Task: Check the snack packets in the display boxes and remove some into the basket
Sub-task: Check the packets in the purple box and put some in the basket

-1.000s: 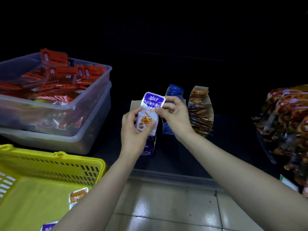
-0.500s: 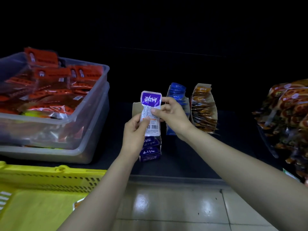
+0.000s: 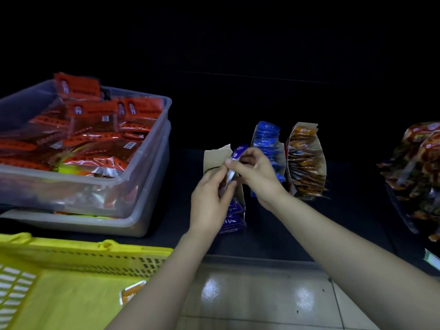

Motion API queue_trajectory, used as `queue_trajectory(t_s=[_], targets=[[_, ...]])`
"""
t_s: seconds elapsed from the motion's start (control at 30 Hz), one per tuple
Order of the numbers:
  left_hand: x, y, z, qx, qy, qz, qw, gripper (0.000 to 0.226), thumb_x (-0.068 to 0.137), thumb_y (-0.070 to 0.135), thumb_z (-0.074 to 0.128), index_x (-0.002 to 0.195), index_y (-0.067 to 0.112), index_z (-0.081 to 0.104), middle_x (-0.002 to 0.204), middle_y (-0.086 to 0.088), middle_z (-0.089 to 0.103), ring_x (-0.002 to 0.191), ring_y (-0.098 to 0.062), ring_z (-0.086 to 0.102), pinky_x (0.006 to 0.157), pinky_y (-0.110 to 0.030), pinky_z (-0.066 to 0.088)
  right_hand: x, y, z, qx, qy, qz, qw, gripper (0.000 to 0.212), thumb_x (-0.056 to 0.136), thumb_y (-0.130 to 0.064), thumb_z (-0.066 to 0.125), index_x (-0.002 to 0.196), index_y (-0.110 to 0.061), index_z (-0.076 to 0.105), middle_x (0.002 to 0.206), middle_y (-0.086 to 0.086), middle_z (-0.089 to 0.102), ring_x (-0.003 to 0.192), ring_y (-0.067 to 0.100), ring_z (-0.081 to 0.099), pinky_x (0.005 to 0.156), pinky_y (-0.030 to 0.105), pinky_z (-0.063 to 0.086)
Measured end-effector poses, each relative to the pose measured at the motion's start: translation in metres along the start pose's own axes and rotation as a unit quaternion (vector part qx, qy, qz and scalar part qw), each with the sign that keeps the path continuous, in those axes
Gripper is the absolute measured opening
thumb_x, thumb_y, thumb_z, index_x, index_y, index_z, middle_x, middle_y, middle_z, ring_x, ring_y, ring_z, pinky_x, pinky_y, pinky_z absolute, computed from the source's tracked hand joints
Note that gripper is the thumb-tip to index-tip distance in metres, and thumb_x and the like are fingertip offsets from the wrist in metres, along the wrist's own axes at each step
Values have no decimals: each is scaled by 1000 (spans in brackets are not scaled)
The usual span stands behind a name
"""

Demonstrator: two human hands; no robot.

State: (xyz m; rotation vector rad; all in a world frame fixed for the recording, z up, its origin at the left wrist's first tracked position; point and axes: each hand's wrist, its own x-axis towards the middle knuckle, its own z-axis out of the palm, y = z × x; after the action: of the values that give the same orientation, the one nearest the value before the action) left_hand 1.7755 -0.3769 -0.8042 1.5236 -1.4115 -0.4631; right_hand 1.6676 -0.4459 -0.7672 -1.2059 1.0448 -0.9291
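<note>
Fingers [image 3: 238,166] of both hands pinch one small purple-and-silver foil snack packet [image 3: 240,150], turned edge-on.

The right hand [image 3: 258,178] nips its upper part and the left hand [image 3: 209,202] its lower part, just above the open cardboard display box [image 3: 215,156] of purple packets on the dark shelf [image 3: 345,225]. The packet looks light, thin, crinkly and slick, so a pinch across a flat sealed edge should hold better than the filled middle. The yellow plastic basket [image 3: 83,257] sits lower left.
</note>
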Motion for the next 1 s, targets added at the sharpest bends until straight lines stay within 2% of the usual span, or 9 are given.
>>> queue_trajectory(t_s=[0.07, 0.13, 0.23, 0.33, 0.43, 0.53, 0.8, 0.9, 1.0], targets=[[0, -4, 1, 14, -24, -2, 1000, 54, 87, 18, 71, 138, 21, 54, 120, 9, 58, 106, -5, 54, 88, -9, 40, 4, 2, -2, -10, 13, -12, 1000, 29, 88, 0, 67, 114, -3, 53, 105, 12, 66, 87, 14, 67, 76, 27, 55], [-1, -8, 1, 45, -23, -11, 999, 56, 86, 20, 72, 139, 21, 53, 135, 6, 52, 119, -9, 48, 98, -20, 40, 7, 2, -7, -2, 24, -36, 999, 30, 89, 7, 61, 115, -6, 54, 101, 6, 68, 86, 7, 68, 75, 21, 55], [-5, -17, 2, 120, 7, -25, 992, 46, 88, 19, 67, 133, 14, 57, 138, -3, 51, 126, -21, 46, 106, -35, 39, 12, -2, -19, -1, 39, -86, 996, 30, 91, 10, 57, 116, -6, 52, 99, -1, 66, 82, -4, 68, 71, 15, 53], [-13, -27, 6, 201, -45, -58, 977, 49, 90, 20, 65, 136, 9, 54, 143, -8, 49, 131, -29, 42, 109, -42, 35, 15, 1, -29, 4, 30, -112, 993, 30, 90, 7, 60, 116, -6, 53, 103, -1, 67, 94, 3, 67, 80, 22, 55], [-21, -32, 9, 251, -73, -48, 964, 53, 87, 20, 67, 137, 7, 53, 149, -11, 42, 135, -32, 38, 109, -44, 34, 12, 8, -31, -1, -11, -126, 992, 29, 89, 7, 62, 108, -12, 55, 105, 0, 67, 99, 7, 66, 85, 26, 54], [-23, -33, 8, 266, -54, -42, 962, 58, 86, 19, 68, 140, 8, 50, 152, -11, 38, 137, -33, 35, 109, -45, 35, 7, 13, -30, -12, -54, -136, 989, 32, 88, 7, 63, 104, -22, 58, 104, -3, 67, 101, 6, 65, 86, 23, 53], [-30, -35, 13, 287, -51, -69, 954, 58, 89, 23, 65, 142, 9, 46, 139, -14, 40, 127, -31, 41, 103, -41, 38, 10, 19, -40, -40, -130, -136, 981, 26, 89, 9, 60, 102, -13, 57, 100, -1, 66, 96, 2, 65, 83, 20, 52], [-31, -37, 14, 280, -50, -79, 955, 58, 91, 24, 63, 144, 11, 44, 139, -13, 37, 127, -30, 39, 103, -41, 37, 14, 29, -41, -44, -136, -130, 981, 22, 90, 9, 60, 101, -9, 57, 99, 2, 66, 95, 2, 65, 84, 20, 52], [-33, -37, 15, 271, -48, -77, 958, 56, 90, 21, 64, 143, 12, 46, 139, -13, 38, 127, -30, 40, 103, -42, 37, 17, 36, -39, -55, -140, -134, 979, 24, 90, 11, 59, 95, -13, 57, 96, 1, 64, 92, 3, 63, 85, 20, 52]])
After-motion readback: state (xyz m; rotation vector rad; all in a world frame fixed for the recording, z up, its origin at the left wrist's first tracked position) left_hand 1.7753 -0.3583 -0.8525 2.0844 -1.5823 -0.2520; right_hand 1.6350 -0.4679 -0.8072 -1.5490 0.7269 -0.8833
